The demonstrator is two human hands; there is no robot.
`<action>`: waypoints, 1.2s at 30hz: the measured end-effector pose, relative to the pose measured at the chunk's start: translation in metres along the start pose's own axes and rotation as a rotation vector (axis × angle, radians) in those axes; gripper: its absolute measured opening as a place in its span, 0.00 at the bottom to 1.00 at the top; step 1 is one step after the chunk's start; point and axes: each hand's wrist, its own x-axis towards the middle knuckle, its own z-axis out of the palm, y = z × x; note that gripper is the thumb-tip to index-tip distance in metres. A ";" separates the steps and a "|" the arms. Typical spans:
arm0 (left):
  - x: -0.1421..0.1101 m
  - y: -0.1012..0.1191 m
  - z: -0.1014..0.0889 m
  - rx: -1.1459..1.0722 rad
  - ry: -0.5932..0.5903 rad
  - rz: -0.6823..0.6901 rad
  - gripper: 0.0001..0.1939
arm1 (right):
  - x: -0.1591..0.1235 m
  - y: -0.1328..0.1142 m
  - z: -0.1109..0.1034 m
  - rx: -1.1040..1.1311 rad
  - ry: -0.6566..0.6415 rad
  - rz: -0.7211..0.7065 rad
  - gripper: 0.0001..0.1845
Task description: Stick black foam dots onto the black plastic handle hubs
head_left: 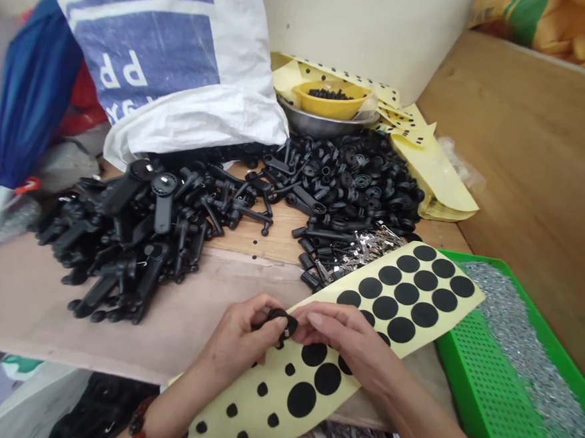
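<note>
Component [292,325] in left hand [244,332], just beside right hand [337,330]

The sheet [280,393] is smooth paper, the tray [491,393] glossy plastic.

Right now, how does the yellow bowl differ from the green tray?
The yellow bowl is rounded, while the green tray is long and straight-sided. The bowl holds small black pieces; the tray holds small silvery pieces. The bowl stands towards the back, whereas the tray is nearer, on the person's right. Both are open-topped.
</note>
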 end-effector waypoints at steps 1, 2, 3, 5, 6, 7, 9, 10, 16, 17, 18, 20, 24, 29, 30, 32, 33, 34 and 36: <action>-0.001 -0.001 0.000 -0.036 -0.005 -0.008 0.13 | 0.000 0.001 0.000 0.078 0.030 0.021 0.19; -0.001 -0.002 0.000 -0.071 -0.009 -0.017 0.14 | 0.000 0.003 -0.001 0.138 0.068 0.030 0.21; -0.001 -0.003 0.000 -0.100 -0.012 -0.023 0.15 | 0.000 0.004 0.000 0.168 0.099 0.024 0.23; -0.002 -0.003 0.001 -0.134 -0.010 -0.021 0.16 | 0.001 0.005 0.002 0.098 0.094 -0.024 0.22; -0.002 -0.004 0.002 -0.141 -0.004 -0.009 0.16 | 0.001 0.005 0.005 -0.005 0.058 -0.057 0.21; -0.004 -0.004 0.004 -0.148 -0.002 0.010 0.15 | 0.001 0.005 0.008 -0.134 0.025 -0.096 0.19; -0.009 -0.004 0.007 -0.149 -0.004 0.046 0.14 | -0.001 0.005 0.014 -0.397 0.002 -0.185 0.18; -0.013 -0.003 0.009 -0.148 -0.006 0.051 0.14 | -0.002 0.006 0.016 -0.493 0.013 -0.222 0.18; -0.038 -0.008 0.020 -0.148 0.069 0.050 0.17 | -0.009 0.032 0.021 -0.621 0.012 -0.307 0.16; -0.040 -0.010 0.022 -0.151 0.102 0.067 0.17 | -0.011 0.036 0.022 -0.636 -0.025 -0.335 0.16; -0.041 -0.011 0.023 -0.162 0.132 0.075 0.16 | -0.012 0.039 0.024 -0.653 -0.071 -0.365 0.17; -0.046 -0.013 0.022 -0.185 0.174 0.052 0.16 | -0.017 0.040 0.028 -0.703 -0.161 -0.411 0.19; -0.084 -0.015 -0.005 -0.020 0.217 -0.032 0.16 | -0.027 0.023 0.020 -0.840 -0.170 -0.493 0.21; -0.154 -0.047 -0.087 0.854 0.551 -0.102 0.20 | -0.035 0.002 -0.016 -1.077 0.034 -0.482 0.08; -0.158 -0.052 -0.094 1.021 0.634 -0.079 0.22 | -0.035 0.004 -0.020 -1.153 0.059 -0.491 0.09; -0.153 -0.051 -0.085 1.183 0.626 0.027 0.22 | -0.035 0.013 -0.023 -1.313 0.093 -0.545 0.10; -0.145 -0.044 -0.069 1.176 0.599 0.132 0.18 | -0.035 0.020 -0.022 -1.391 0.120 -0.588 0.11; -0.134 -0.036 -0.049 1.128 0.512 0.272 0.14 | -0.035 0.028 -0.022 -1.459 0.145 -0.637 0.12; -0.105 -0.019 -0.003 1.016 0.304 0.470 0.11 | -0.037 0.041 -0.022 -1.548 0.179 -0.737 0.12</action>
